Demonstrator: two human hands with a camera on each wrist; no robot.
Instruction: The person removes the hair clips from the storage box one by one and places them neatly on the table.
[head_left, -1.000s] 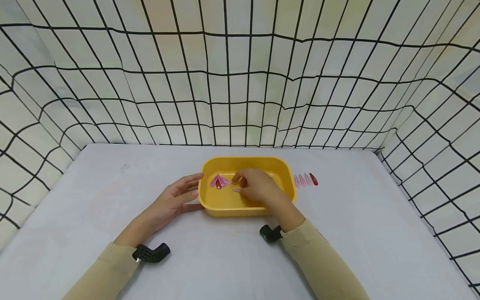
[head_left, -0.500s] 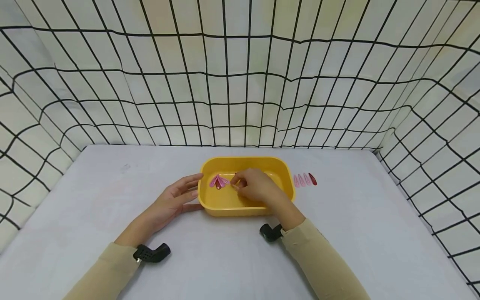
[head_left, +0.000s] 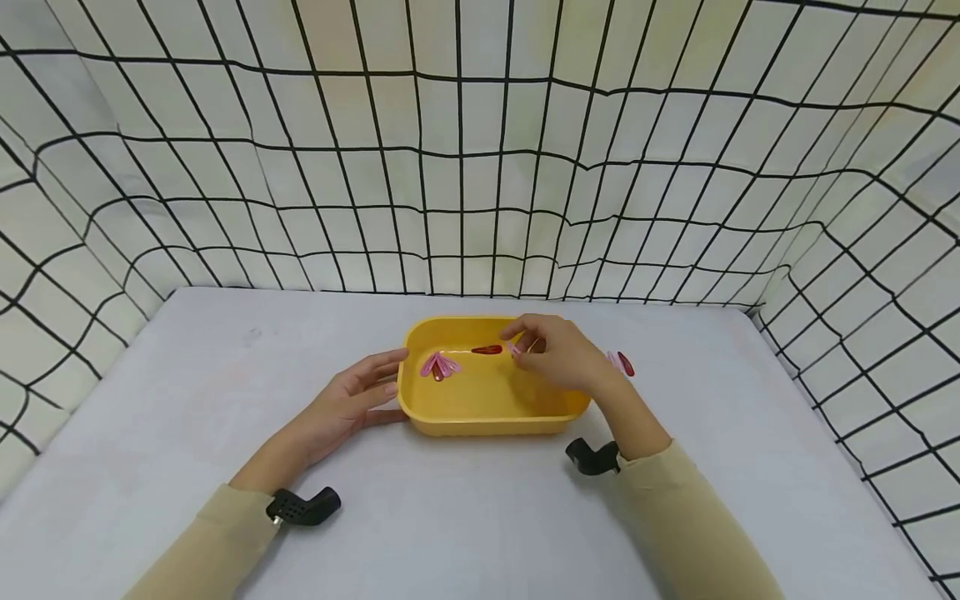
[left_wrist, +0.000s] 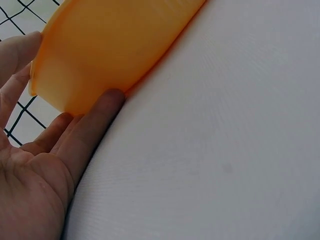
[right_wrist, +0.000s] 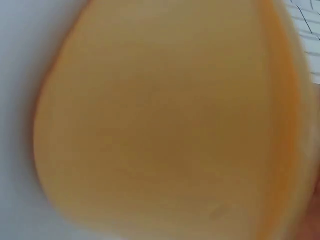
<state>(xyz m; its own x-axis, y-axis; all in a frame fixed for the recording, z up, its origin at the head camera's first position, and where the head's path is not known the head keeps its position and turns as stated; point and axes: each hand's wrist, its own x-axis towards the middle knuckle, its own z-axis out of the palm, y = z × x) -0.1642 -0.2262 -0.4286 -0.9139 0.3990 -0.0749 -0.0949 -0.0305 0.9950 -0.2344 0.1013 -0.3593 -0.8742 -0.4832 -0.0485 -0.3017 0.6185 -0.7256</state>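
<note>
A yellow tray [head_left: 487, 427] sits on the white table in the head view. My left hand [head_left: 348, 396] rests against its left end with extended fingers, and the left wrist view shows those fingertips [left_wrist: 111, 100] touching the outer wall. Above the tray's right half, my right hand [head_left: 558, 354] pinches a pink snap hair clip [head_left: 513, 348]. Inside the tray at left lies a fan of pink hair clips [head_left: 447, 365] with a red clip [head_left: 438, 375]. Another red hair clip [head_left: 487, 350] lies near the back wall. The right wrist view is blurred, mostly tray wall [right_wrist: 150, 125].
Right of the tray, a red hair clip [head_left: 626, 364] and a pink clip [head_left: 615, 361] lie on the table [head_left: 750, 433], partly behind my right wrist. A black wire grid [head_left: 480, 154] encloses the table at the back and both sides.
My right hand has moved right and slightly up from the tray's middle, carrying the pink hair clip. The red clip near the back wall has come into view. My left hand has stayed put.
</note>
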